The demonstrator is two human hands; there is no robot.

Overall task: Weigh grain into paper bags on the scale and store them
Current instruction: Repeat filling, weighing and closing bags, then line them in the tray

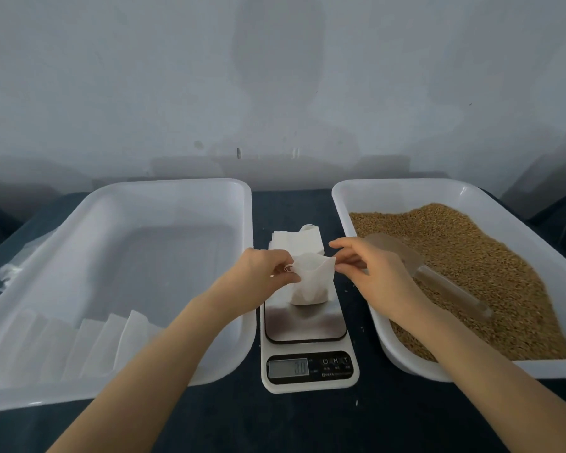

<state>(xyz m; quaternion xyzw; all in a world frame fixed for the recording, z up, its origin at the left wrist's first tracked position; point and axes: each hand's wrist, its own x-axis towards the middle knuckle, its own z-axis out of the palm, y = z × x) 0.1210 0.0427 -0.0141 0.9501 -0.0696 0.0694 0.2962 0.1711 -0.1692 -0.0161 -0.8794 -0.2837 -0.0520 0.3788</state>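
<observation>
The left hand (262,273) pinches the left rim of the small white paper bag (311,284), hiding that corner. The right hand (376,273) pinches the right rim and covers part of the clear scoop (451,291). Between the hands the bag stands open-mouthed on the scale (304,325); its contents are unseen and the display digits are blurred. Spare bags (291,241) lie behind, and grain (490,256) fills the right tray (406,188).

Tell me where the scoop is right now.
In the head view, the clear scoop lies on the grain in the white tray right of the scale, partly behind the right hand.
</observation>
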